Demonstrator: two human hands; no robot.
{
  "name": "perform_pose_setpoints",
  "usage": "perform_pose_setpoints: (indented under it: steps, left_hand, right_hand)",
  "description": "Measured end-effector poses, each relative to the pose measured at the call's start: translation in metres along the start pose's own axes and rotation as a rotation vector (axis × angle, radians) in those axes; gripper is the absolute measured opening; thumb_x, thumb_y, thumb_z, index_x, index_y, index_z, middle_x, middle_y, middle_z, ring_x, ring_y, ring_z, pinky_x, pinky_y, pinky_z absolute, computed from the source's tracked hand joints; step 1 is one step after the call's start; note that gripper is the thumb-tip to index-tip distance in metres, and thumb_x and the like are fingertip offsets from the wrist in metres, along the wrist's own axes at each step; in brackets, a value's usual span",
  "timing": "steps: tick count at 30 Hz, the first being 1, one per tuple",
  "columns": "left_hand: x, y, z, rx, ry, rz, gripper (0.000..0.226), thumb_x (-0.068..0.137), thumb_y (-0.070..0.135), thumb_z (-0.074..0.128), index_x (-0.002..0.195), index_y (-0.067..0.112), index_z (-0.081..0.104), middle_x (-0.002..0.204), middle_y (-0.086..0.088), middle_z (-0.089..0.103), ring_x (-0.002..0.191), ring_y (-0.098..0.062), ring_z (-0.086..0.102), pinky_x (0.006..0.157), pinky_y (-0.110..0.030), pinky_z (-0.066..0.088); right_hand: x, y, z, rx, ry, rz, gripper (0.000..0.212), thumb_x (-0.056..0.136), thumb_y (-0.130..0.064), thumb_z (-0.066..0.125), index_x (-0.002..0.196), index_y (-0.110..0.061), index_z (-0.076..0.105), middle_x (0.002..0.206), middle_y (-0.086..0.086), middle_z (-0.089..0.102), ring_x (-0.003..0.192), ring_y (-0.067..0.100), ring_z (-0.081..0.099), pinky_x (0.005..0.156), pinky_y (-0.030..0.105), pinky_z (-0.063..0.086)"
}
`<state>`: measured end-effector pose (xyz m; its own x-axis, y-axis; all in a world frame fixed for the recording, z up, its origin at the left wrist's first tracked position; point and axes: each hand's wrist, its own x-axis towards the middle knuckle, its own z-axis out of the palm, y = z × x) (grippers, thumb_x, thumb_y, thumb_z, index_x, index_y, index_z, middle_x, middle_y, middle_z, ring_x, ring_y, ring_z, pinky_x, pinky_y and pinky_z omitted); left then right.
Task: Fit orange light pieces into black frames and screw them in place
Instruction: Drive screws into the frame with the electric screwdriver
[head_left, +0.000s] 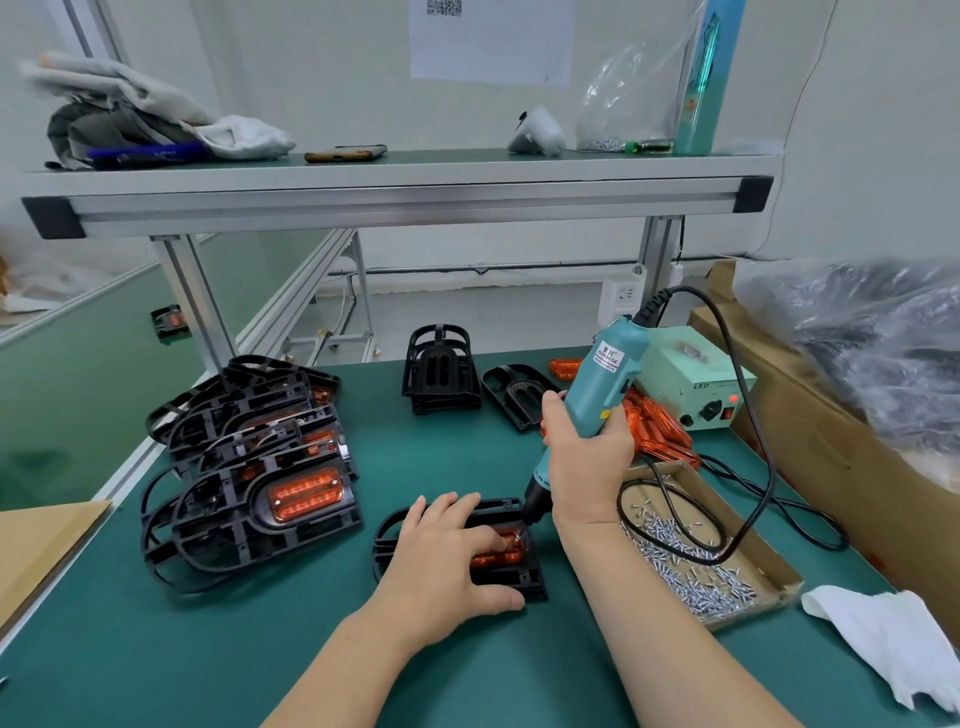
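Near the front middle of the green desk (311, 649) lies the black frame (514, 579) now being worked on, with an orange light piece (493, 558) seated in its pocket. The left hand (447, 556) rests on both with fingers spread and fairly straight, thumb along the near edge. It is pressing rather than gripping, probably so the piece stays seated and the frame cannot spin under the driver's torque.

The right hand (587, 457) is wrapped round the barrel of the teal electric screwdriver (602, 374). The tool leans slightly, and its bit meets the far right corner of the orange piece, just beside the left fingertips. Whether a screw already sits there is too small to tell.

The rest of the layout favours short reaches:
- A cardboard tray of screws (769, 561) sits just right of the working arm.
- Loose orange pieces (660, 426) are heaped behind the right hand.
- Empty black frames (441, 374) stand at the back.
- Finished assemblies (260, 483) are stacked to the left, out of the way.

The screwdriver's cord loops over the tray toward the pale green power unit (696, 384) and could snag.
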<state>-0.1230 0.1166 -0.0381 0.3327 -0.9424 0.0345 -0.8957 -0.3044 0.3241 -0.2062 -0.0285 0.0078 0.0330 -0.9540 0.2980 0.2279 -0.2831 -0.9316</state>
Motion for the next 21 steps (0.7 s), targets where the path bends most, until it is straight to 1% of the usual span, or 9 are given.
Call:
perform_pose_setpoints:
  steps: [3, 5, 7, 10, 13, 16, 17, 18, 21]
  left_hand:
    - [0.000, 0.000, 0.000, 0.002, 0.000, -0.002, 0.069, 0.068, 0.079, 0.061, 0.128, 0.045, 0.058, 0.163, 0.005, 0.019, 0.150, -0.015, 0.007, 0.122, -0.040, -0.008]
    - [0.000, -0.001, 0.000, 0.004, 0.004, 0.001, 0.069, 0.069, 0.079, 0.060, 0.128, 0.045, 0.058, 0.163, 0.005, 0.019, 0.150, -0.015, 0.007, 0.122, -0.040, -0.008]
    - [-0.001, 0.000, 0.000, 0.004, 0.004, 0.004, 0.069, 0.069, 0.080, 0.059, 0.129, 0.045, 0.058, 0.163, 0.005, 0.019, 0.150, -0.015, 0.006, 0.122, -0.041, -0.009]
    - [-0.001, 0.001, -0.001, -0.008, 0.007, 0.002, 0.068, 0.069, 0.079, 0.060, 0.129, 0.045, 0.058, 0.163, 0.005, 0.018, 0.150, -0.014, 0.006, 0.122, -0.040, -0.009]
    - [-0.001, 0.000, -0.001, -0.010, 0.012, 0.003, 0.067, 0.070, 0.078, 0.061, 0.129, 0.045, 0.058, 0.163, 0.005, 0.019, 0.150, -0.014, 0.007, 0.121, -0.039, -0.010]
    - [-0.001, 0.000, -0.001, -0.010, 0.010, 0.005, 0.067, 0.070, 0.078, 0.060, 0.129, 0.045, 0.058, 0.163, 0.005, 0.019, 0.150, -0.015, 0.007, 0.121, -0.039, -0.010]
    - [-0.001, 0.000, -0.001, -0.012, 0.009, 0.005, 0.067, 0.071, 0.078, 0.060, 0.128, 0.045, 0.059, 0.163, 0.005, 0.019, 0.150, -0.015, 0.007, 0.121, -0.039, -0.009]
    - [0.000, 0.000, -0.001, -0.013, 0.009, 0.004, 0.066, 0.071, 0.078, 0.060, 0.128, 0.044, 0.059, 0.163, 0.005, 0.020, 0.150, -0.015, 0.007, 0.121, -0.039, -0.009]
    - [0.000, 0.000, 0.000, 0.000, 0.012, 0.006, 0.066, 0.070, 0.078, 0.060, 0.127, 0.044, 0.060, 0.162, 0.005, 0.021, 0.149, -0.015, 0.009, 0.122, -0.040, -0.007]
  right_hand:
    - [-0.003, -0.001, 0.002, -0.003, -0.028, -0.022, 0.033, 0.069, -0.053, 0.073, 0.084, -0.027, 0.059, 0.072, -0.004, 0.063, 0.067, 0.026, 0.062, 0.068, 0.049, 0.058]
    - [-0.006, -0.001, 0.002, 0.008, -0.052, -0.032, 0.033, 0.067, -0.052, 0.074, 0.083, -0.026, 0.060, 0.070, -0.007, 0.063, 0.066, 0.021, 0.062, 0.064, 0.042, 0.057]
    - [-0.007, -0.001, 0.002, 0.028, -0.070, -0.031, 0.031, 0.066, -0.049, 0.075, 0.081, -0.026, 0.061, 0.071, -0.005, 0.064, 0.065, 0.018, 0.060, 0.062, 0.036, 0.054]
    - [-0.007, 0.000, 0.002, 0.039, -0.092, -0.046, 0.026, 0.067, -0.045, 0.076, 0.079, -0.027, 0.062, 0.071, -0.001, 0.064, 0.065, 0.022, 0.059, 0.062, 0.039, 0.053]
    - [-0.010, 0.000, 0.004, 0.012, -0.113, -0.088, 0.026, 0.069, -0.047, 0.075, 0.079, -0.028, 0.060, 0.070, -0.004, 0.062, 0.065, 0.021, 0.058, 0.062, 0.040, 0.053]
    - [-0.014, -0.001, 0.006, 0.016, -0.157, -0.118, 0.022, 0.072, -0.046, 0.074, 0.078, -0.031, 0.059, 0.068, -0.010, 0.059, 0.063, 0.014, 0.055, 0.059, 0.030, 0.049]
    - [-0.015, -0.001, 0.006, 0.030, -0.172, -0.111, 0.021, 0.072, -0.044, 0.074, 0.078, -0.031, 0.059, 0.068, -0.009, 0.059, 0.063, 0.015, 0.055, 0.059, 0.030, 0.049]
    - [-0.015, -0.002, 0.006, 0.047, -0.181, -0.096, 0.021, 0.072, -0.042, 0.074, 0.079, -0.030, 0.058, 0.069, -0.004, 0.059, 0.063, 0.019, 0.055, 0.059, 0.031, 0.049]
    - [-0.012, -0.003, 0.006, 0.089, -0.185, -0.043, 0.024, 0.074, -0.032, 0.074, 0.080, -0.018, 0.056, 0.066, 0.006, 0.056, 0.060, 0.023, 0.052, 0.058, 0.036, 0.046]
